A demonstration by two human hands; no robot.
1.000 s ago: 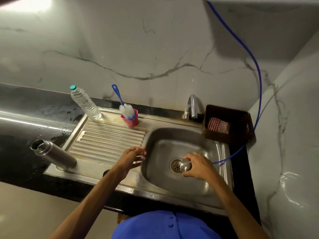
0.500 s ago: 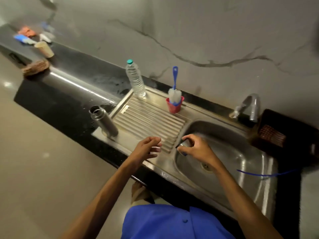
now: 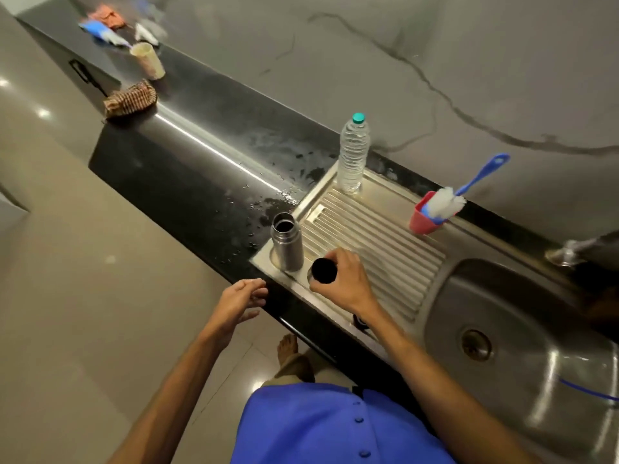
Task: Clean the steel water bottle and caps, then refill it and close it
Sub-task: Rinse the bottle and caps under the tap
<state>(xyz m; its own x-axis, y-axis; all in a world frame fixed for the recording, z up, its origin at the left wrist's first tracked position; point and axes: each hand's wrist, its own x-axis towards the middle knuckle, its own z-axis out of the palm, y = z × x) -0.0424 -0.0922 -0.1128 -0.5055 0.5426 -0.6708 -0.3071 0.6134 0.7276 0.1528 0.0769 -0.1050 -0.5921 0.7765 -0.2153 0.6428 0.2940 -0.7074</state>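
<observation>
Carried out of the sink basin, the steel cap (image 3: 323,270) now sits in the right hand (image 3: 341,279), fingers curled round its rim, low over the drainboard (image 3: 368,236) just beside the open steel water bottle (image 3: 286,242), which stands upright at the drainboard's corner. Left hand (image 3: 239,301) hangs loose, holding nothing, off the tabletop (image 3: 201,182) edge. Wet steel is rigid, light and probably slippery; grip the bottle round its body.
</observation>
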